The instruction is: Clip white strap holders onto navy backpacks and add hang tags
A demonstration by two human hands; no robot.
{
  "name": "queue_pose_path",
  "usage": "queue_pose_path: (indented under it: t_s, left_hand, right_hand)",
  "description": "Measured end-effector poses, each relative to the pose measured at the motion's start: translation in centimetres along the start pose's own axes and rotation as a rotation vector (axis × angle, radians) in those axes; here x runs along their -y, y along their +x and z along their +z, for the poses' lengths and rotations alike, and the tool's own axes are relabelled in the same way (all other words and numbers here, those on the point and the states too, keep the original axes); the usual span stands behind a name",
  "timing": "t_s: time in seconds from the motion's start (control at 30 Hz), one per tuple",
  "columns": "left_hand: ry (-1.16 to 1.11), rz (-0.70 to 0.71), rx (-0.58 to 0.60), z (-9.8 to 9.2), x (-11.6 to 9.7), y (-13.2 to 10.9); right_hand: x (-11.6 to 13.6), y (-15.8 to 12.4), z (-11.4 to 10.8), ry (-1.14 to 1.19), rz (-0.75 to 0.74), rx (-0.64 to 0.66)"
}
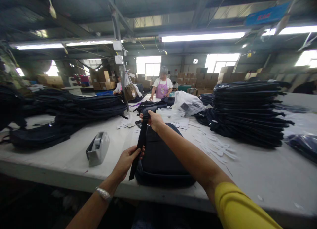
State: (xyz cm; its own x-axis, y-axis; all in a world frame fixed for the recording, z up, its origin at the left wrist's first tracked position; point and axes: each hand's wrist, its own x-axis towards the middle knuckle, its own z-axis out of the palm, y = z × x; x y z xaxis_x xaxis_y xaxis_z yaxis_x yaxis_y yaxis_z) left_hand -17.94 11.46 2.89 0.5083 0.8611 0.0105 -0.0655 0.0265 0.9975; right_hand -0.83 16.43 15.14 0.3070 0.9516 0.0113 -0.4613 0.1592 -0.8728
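Observation:
A dark backpack (163,156) lies flat on the white table in front of me, its near end close to the table edge. A black webbing strap (141,138) runs along its left side, stretched between my hands. My left hand (132,156) pinches the strap's lower part between thumb and fingers, and a loose end hangs below it. Farther up, my right hand (153,119) is closed on the strap at what looks like a buckle, near the bag's far end. My right forearm crosses over the bag and hides part of it.
A grey tape dispenser (98,149) stands on the left. White strips (215,145) lie scattered to the right, before a tall stack of dark bags (250,113). More dark bags (91,110) are piled at left. Across the table (114,169) stands a person in a pink apron (162,88).

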Motion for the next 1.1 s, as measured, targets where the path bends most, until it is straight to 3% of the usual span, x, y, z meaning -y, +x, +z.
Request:
queue_pose_path:
  t_s: [0.23, 0.5, 0.63, 0.73, 0.83, 0.97, 1.1]
  left_hand:
    - [0.086, 0.095, 0.036, -0.8, 0.9, 4.2]
    - [0.384, 0.152, 0.138, -1.5, 2.1, 8.4]
    - [0.397, 0.024, 0.355, -1.7, 1.2, 9.5]
    - [0.327, -0.105, 0.565, -1.7, -0.5, 10.4]
    - [0.275, -0.231, 0.642, -1.7, -1.7, 10.9]
    - [0.34, -0.258, 0.579, -1.7, -1.5, 10.8]
    - [0.521, -0.259, 0.476, -1.9, -0.2, 10.7]
  right_hand:
    - [1.8, -0.8, 0.4, -0.002, 0.058, 0.101]
    - [0.9, -1.3, -1.1, 0.083, 0.125, 0.27]
    - [0.9, -2.3, -2.8, 0.124, 0.213, 0.32]
    - [2.0, -3.0, -3.9, 0.118, 0.241, 0.252]
    - [3.5, -3.7, -4.4, 0.062, 0.257, 0.17]
    - [3.6, -5.9, -3.9, 0.003, 0.333, 0.081]
    - [-0.4, -10.0, -3.7, -0.095, 0.443, -0.173]
